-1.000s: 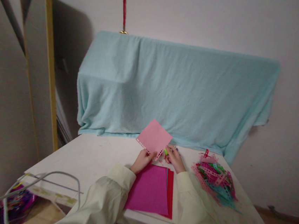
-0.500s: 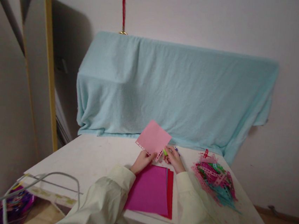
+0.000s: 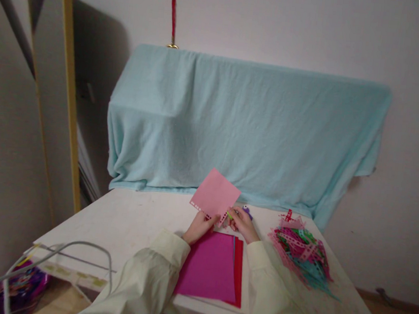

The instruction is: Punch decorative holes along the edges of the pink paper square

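Wall [image 3: 281, 25]: dim, greyish; upper-right corner darkened
Yellow-edged panel [image 3: 69, 84]: broad shadow beside it – light apparently from the left
Pale-blue cloth [image 3: 249, 131]: soft fold shadows
Pink paper [image 3: 215, 192]: flatly lit – punched holes slightly blurred

Paper stack [image 3: 208, 270] on bench [image 3: 137, 209] nr front edge; sheet [image 3: 215, 192] beyond stack, L hand [image 3: 198, 228] at its near corner, R hand [image 3: 243, 224] at its R edge. Strip pile [image 3: 302, 250] on bench, R of stack. Cloth [image 3: 249, 131] behind bench, wall [image 3: 281, 25] behind cloth. Cable [image 3: 86, 242] at near L corner.
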Demonstrator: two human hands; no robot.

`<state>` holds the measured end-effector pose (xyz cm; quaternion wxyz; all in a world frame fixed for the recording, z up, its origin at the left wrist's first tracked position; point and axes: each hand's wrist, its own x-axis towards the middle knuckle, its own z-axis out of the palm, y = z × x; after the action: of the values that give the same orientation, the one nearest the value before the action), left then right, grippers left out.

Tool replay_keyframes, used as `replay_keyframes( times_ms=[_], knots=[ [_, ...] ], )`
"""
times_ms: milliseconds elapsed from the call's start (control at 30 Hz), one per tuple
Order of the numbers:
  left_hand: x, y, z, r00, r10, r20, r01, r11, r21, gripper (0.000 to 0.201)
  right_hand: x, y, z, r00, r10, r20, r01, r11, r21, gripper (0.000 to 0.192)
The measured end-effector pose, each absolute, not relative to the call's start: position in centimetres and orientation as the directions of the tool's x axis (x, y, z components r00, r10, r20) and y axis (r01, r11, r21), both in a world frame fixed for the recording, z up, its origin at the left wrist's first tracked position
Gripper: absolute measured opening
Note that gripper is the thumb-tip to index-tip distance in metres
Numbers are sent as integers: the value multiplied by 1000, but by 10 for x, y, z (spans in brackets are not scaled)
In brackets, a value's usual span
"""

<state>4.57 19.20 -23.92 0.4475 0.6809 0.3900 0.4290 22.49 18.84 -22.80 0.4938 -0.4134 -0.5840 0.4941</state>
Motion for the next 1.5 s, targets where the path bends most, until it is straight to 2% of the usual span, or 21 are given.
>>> replay_keyframes(
  times_ms=[233, 600, 867, 1100, 1500],
  knots=[
    [46, 192, -239, 326, 915, 236, 159, -300, 941, 36, 225, 188, -228, -180, 966, 187, -3, 190, -982, 32],
    [46, 193, -245, 342, 922, 181, 245, -273, 930, 46, 225, 186, -226, -165, 970, 176, -11, 177, -984, 34],
    [47, 191, -245, 342, 925, 166, 218, -249, 944, 48, 223, 186, -223, -122, 982, 145, 16, 148, -989, 41],
    [47, 195, -249, 356, 916, 185, 182, -263, 948, 40, 224, 186, -223, -150, 980, 130, 38, 137, -990, 42],
    [47, 192, -249, 385, 902, 195, 157, -272, 949, 37, 225, 184, -222, -157, 973, 169, 85, 184, -979, 46]
  ],
)
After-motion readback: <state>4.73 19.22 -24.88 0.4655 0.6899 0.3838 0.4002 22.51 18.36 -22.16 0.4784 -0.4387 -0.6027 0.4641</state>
